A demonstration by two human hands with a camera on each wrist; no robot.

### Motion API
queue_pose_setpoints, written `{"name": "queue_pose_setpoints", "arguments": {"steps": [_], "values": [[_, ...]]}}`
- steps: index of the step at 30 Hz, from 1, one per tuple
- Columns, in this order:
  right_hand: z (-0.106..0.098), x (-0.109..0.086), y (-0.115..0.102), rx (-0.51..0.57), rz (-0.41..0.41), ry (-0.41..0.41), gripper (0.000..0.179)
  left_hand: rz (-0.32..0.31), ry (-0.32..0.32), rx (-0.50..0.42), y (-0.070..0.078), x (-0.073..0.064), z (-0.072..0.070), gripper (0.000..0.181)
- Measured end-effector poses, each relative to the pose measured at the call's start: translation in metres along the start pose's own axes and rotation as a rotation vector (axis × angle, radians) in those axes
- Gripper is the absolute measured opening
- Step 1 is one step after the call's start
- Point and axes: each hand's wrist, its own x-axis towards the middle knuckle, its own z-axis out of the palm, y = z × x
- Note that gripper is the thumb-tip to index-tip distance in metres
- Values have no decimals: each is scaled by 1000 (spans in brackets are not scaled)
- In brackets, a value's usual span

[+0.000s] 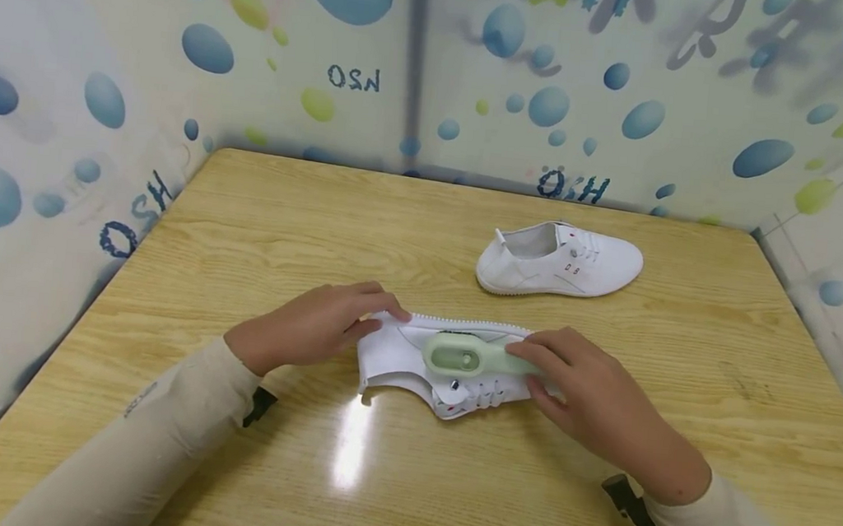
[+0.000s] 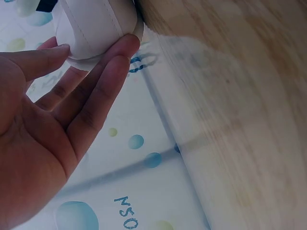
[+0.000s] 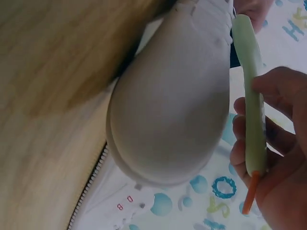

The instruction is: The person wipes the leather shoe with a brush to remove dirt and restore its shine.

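Observation:
A white lace-up shoe [image 1: 392, 351] lies on its side on the table, its sole edge toward the back and its opening toward the front. My left hand [image 1: 331, 322] grips it at the heel; the left wrist view shows thumb and fingers about the heel [image 2: 98, 28]. In my right hand [image 1: 590, 392] is a pale green cleaning brush [image 1: 451, 354] with an oval, recessed head, held by its handle. The head lies over the shoe's side, above the laces; its underside is hidden. An orange piece [image 3: 250, 194] sticks out of the handle's end.
A second white shoe [image 1: 607, 265] stands upright farther back on the wooden table [image 1: 306, 221], toe to the right. Walls with blue and green spots [image 1: 502, 30] enclose the table at the back and both sides.

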Motion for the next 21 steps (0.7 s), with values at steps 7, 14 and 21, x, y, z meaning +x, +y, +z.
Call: {"name": "queue_pose_setpoints", "arguments": {"steps": [7,14,21], "values": [[-3,1,-2,-40,-13,17,65,-4,-8,4,1,0,-1,30],[-7,0,-1,-45,-24,70,58,-2,-20,-7,1,-1,-2,30],[14,9,-10,-44,-69,70,60,-6,-21,-10,1,-1,-2,30]]}}
